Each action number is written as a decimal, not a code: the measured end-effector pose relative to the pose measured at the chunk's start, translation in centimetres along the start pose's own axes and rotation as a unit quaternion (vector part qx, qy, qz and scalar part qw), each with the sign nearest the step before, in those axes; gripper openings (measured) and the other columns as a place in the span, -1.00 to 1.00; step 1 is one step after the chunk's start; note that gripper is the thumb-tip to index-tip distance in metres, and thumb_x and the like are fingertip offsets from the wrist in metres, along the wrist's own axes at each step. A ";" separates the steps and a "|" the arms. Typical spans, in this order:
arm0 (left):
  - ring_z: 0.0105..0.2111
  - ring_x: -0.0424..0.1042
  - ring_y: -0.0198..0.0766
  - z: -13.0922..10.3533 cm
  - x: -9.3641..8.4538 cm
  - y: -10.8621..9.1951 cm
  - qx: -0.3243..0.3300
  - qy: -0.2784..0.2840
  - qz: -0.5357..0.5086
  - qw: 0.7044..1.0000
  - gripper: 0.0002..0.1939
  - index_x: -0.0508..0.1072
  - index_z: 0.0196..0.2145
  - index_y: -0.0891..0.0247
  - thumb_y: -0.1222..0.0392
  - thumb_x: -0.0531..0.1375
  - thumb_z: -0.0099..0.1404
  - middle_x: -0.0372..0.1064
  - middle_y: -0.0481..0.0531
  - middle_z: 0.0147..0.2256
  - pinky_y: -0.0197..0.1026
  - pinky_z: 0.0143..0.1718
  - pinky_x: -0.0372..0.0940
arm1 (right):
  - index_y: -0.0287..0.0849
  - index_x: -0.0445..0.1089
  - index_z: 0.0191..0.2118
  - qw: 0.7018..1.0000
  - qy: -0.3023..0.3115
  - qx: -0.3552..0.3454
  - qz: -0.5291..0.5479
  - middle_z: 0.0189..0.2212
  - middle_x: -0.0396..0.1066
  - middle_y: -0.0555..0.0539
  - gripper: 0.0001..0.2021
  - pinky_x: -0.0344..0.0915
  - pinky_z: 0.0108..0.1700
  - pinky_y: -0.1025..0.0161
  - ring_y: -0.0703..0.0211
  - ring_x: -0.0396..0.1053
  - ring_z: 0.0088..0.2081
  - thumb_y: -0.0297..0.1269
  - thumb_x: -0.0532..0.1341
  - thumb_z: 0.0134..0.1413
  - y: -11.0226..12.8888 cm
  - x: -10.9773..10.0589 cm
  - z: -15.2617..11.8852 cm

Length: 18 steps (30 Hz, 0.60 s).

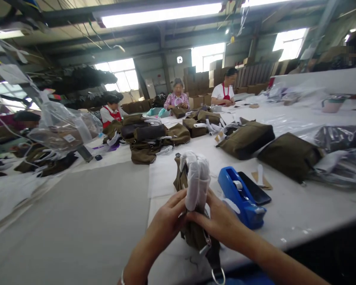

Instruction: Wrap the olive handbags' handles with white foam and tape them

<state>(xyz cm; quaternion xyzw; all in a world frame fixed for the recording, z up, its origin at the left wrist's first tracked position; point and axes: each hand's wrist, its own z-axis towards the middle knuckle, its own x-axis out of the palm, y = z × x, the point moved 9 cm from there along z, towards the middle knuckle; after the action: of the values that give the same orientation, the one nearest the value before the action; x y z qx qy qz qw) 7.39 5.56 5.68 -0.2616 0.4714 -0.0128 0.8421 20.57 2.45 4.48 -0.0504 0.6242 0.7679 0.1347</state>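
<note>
An olive-brown bag stands on the white table in front of me, with white wrapped handles on top. My left hand grips the bag's left side, its fingers against the wrapping. From the right, my right hand holds the same bag, thumb across its upper part below the wrapped handles. A strap with a metal ring hangs from the near end, beside a zipper pull. Just right of the bag is a blue tape dispenser.
A black phone lies beside the dispenser. Olive bags sit at the right, and more bags are piled beyond my hands. Several people work across the table. A plastic bag hangs at the left.
</note>
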 end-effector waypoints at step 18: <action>-0.36 0.52 -0.24 -2.9 -0.7 -4.0 0.121 0.057 0.214 0.968 -0.83 0.54 -0.21 0.10 0.25 0.14 0.44 0.54 -0.06 -0.35 -0.23 -0.23 0.43 | -0.15 0.54 0.04 0.959 -0.177 -0.061 -0.213 -0.04 0.61 -0.14 -0.62 0.48 0.11 0.04 -0.05 0.57 -0.01 -0.43 0.20 0.11 -2.3 -6.3 1.4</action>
<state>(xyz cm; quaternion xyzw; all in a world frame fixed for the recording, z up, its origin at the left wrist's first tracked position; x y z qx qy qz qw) 5.54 1.09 6.82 -0.0497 0.5588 0.0954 0.8223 27.35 3.31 4.13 -0.0533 0.5174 0.7547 0.4000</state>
